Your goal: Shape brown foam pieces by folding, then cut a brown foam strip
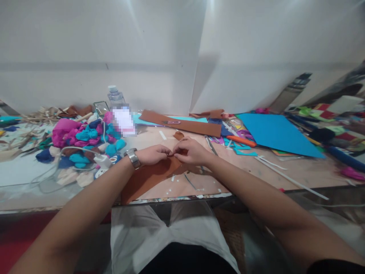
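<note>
Brown sheet [151, 179] lies on the desk [205, 179] just below the centre of the frame, reaching toward the desk's front edge. The left hand [152, 155] and right hand [191, 152] meet at its upper right end; the fingers of both are bent inward, pinching its edge between thumb and fingertips, nearly touching each other. A small brown scrap [178, 135] sits just above the right hand. Above the hands, a long brown strip [191, 127] carries a small cutter [172, 122]. At left centre are crumpled pink and blue paper balls [85, 133]; right of centre, an orange-handled tool [242, 141] lies beside a large blue sheet [279, 133].
</note>
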A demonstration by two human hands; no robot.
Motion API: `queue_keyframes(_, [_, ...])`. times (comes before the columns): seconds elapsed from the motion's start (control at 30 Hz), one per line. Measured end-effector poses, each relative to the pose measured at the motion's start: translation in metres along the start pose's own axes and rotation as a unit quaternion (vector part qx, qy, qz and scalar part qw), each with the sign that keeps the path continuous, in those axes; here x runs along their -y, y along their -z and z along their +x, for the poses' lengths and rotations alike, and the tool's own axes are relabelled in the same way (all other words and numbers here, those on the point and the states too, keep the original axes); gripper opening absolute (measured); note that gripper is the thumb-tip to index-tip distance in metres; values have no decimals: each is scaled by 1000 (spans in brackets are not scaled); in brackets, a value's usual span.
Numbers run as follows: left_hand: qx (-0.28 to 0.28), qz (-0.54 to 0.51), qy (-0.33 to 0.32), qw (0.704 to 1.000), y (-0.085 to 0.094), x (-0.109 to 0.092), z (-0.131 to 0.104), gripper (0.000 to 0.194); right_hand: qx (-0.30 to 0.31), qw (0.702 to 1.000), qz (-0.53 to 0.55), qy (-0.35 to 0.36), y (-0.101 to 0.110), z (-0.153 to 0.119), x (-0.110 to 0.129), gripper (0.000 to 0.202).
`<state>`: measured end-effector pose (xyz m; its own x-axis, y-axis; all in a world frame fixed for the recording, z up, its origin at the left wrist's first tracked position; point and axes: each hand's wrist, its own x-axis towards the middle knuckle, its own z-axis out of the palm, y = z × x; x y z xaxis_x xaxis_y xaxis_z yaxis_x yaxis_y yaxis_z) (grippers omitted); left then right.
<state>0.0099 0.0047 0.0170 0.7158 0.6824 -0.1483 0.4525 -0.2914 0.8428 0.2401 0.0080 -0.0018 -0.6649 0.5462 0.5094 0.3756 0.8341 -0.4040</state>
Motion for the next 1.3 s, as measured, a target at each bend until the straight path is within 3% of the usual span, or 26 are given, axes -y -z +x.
queue_keyframes(0.1, [-4, -4, 22, 1000, 0, -4, -1, 15, 3, 1000, -1, 4, 0, 0, -1, 12])
queue_keyframes(0.27, [0, -9, 39, 999, -1, -3, -1, 33, 18, 1000, 9, 23, 0, 0, -2, 21])
queue_keyframes(0.6, [-1, -71, 57, 996, 1, -1, -1, 21, 10, 998, 12, 53, -1, 0, -4, 21])
queue_keyframes(0.7, [-16, -65, 40, 997, 1, 1, 0, 23, 9, 999, 3, 48, 0, 0, -5, 20])
queue_keyframes(0.87, [-7, -29, 5, 1000, 3, 2, 1, 45, 11, 999, -17, 37, 1, 0, -4, 16])
queue_keyframes(1.3, [-40, -9, -11, 999, 3, 3, 2, 41, -5, 999, -35, 14, 3, 1, -1, 11])
